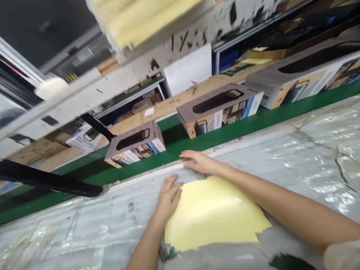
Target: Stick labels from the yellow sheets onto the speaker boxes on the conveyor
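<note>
My left hand [168, 198] lies at the left edge of a yellow sheet stack [210, 217], its fingers stretched out and holding nothing. Beyond the sheets' top edge, my right hand [198, 162] reaches to the rim of the worktable [118, 225], fingers extended and slightly apart. Its forearm passes over the right side of the yellow sheets. Nearest to the hands, on a green conveyor belt [213, 144], are a small printed box [137, 144] and a larger printed box [219, 107]. Neither hand touches a box.
Another printed box [303, 71] stands farther right on the belt. A black post [50, 180] juts in from the left. Overhead, a shelf [157, 62] bears a yellow stack [146, 18]. Clear tape covers parts of the worktable.
</note>
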A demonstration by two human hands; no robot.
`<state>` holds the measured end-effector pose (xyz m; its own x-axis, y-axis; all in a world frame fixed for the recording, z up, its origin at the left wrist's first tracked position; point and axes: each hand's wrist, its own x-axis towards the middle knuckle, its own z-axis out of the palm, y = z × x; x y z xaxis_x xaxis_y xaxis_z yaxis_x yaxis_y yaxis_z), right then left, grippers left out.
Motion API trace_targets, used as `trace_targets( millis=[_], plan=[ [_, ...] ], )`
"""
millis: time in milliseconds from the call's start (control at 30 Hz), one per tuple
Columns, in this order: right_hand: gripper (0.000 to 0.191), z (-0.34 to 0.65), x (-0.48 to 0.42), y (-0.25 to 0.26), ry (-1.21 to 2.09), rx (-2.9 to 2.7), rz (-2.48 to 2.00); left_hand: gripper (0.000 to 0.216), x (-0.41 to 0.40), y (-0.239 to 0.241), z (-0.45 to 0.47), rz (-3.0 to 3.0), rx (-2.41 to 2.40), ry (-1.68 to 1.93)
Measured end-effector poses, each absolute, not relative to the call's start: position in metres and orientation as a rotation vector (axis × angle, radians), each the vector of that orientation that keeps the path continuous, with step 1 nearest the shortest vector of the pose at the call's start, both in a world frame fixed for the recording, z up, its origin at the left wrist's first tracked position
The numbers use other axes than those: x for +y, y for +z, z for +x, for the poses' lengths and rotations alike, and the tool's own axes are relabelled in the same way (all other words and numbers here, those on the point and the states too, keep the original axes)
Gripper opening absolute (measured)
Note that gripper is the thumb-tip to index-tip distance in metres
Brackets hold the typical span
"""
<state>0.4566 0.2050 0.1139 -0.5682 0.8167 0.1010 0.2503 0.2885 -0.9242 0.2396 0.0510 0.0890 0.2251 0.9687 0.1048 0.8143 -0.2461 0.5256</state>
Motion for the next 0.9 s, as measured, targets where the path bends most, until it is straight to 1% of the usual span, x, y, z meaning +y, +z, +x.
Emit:
trace_targets(
  millis=[67,100,167,233,333,433,500,633,733,900],
  plan=[
    [0.031,0.501,0.169,0.106,1.123,-2.059,-0.980,0.032,0.051,0.089,0.238,2.131,1.641,0.603],
    [0.027,0.521,0.150,0.103,1.014,-2.095,-0.996,0.031,0.053,0.090,0.236,2.126,1.629,0.613],
    [0.025,0.556,0.111,0.098,0.793,-2.131,-1.036,0.031,0.056,0.094,0.234,2.118,1.607,0.634],
    [0.021,0.579,0.077,0.093,0.646,-2.124,-1.079,0.030,0.057,0.098,0.233,2.106,1.582,0.652],
    [0.015,0.591,0.042,0.089,0.479,-2.130,-1.105,0.030,0.054,0.106,0.234,2.116,1.528,0.588],
    [0.012,0.576,0.028,0.097,0.353,-2.151,-1.119,0.037,0.051,0.110,0.237,2.164,1.508,0.444],
    [0.012,0.554,0.025,0.107,0.390,-2.196,-1.045,0.038,0.050,0.110,0.239,2.181,1.526,0.397],
    [0.014,0.503,0.022,0.116,0.571,-2.367,-0.813,0.036,0.049,0.109,0.244,2.176,1.557,0.373],
    [0.015,0.481,0.021,0.108,0.567,-2.442,-0.804,0.036,0.047,0.109,0.247,2.159,1.568,0.369],
    [0.020,0.474,0.020,0.098,0.599,-2.450,-0.856,0.036,0.045,0.107,0.247,2.157,1.561,0.407]
  ],
)
